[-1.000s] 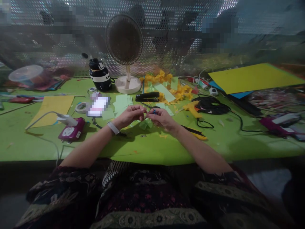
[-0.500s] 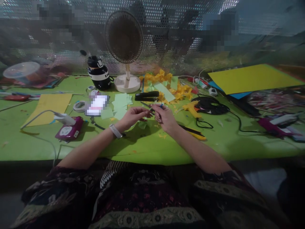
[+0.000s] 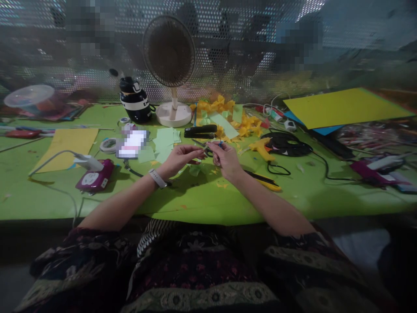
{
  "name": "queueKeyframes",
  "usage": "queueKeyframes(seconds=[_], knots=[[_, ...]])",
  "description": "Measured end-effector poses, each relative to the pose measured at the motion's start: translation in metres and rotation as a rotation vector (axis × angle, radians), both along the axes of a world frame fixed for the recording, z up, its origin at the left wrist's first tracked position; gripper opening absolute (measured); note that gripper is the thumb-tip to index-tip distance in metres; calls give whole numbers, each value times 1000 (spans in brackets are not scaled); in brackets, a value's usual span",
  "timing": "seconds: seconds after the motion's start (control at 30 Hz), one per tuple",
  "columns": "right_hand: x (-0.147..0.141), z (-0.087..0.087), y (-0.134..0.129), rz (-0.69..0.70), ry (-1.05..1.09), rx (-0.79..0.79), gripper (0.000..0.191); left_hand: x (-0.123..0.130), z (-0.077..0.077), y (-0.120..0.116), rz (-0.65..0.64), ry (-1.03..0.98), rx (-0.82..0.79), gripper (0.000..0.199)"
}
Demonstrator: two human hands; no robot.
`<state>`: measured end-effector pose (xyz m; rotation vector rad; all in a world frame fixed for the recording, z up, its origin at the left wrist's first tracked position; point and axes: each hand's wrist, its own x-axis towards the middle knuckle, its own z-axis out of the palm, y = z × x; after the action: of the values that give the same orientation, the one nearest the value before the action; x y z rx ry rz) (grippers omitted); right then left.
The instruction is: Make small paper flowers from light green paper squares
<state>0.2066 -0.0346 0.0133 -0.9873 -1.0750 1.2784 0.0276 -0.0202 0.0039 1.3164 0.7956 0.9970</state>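
Observation:
My left hand (image 3: pixel 183 160), with a pale strap on its wrist, is closed in a pinch over the table. Whatever sits between its fingertips is too small to make out. My right hand (image 3: pixel 227 160) is closed around what look like small dark scissors (image 3: pixel 210 152). A thin dark blade points up and left past my left fingertips, and a bit of blue shows at the right knuckles. Both hands' fingertips nearly meet. Below them lie pale green paper pieces (image 3: pixel 196 169). Just beyond is a black stapler (image 3: pixel 200 131).
Orange paper flowers (image 3: pixel 216 104) and green sheets (image 3: pixel 164 141) lie behind my hands. To the right are a yellow glue gun (image 3: pixel 263 148) and a yellow-black cutter (image 3: pixel 265 181). A fan (image 3: pixel 174 114), bottle (image 3: pixel 137 104), phone (image 3: pixel 133 144) and purple power strip (image 3: pixel 96 177) stand or lie left.
My hands stay in nearly the same place. The fingers of my right hand have shifted slightly, and more of the dark loop between the hands now shows.

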Motion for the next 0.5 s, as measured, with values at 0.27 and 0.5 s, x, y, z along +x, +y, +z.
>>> queueKeyframes(seconds=[0.27, 0.5], knots=[[4, -2, 4, 15, -102, 22, 44, 0, -1, 3, 79, -41, 8, 24], [9, -5, 4, 94, -560, 222, 57, -6, -2, 12, 174, -58, 48, 23]])
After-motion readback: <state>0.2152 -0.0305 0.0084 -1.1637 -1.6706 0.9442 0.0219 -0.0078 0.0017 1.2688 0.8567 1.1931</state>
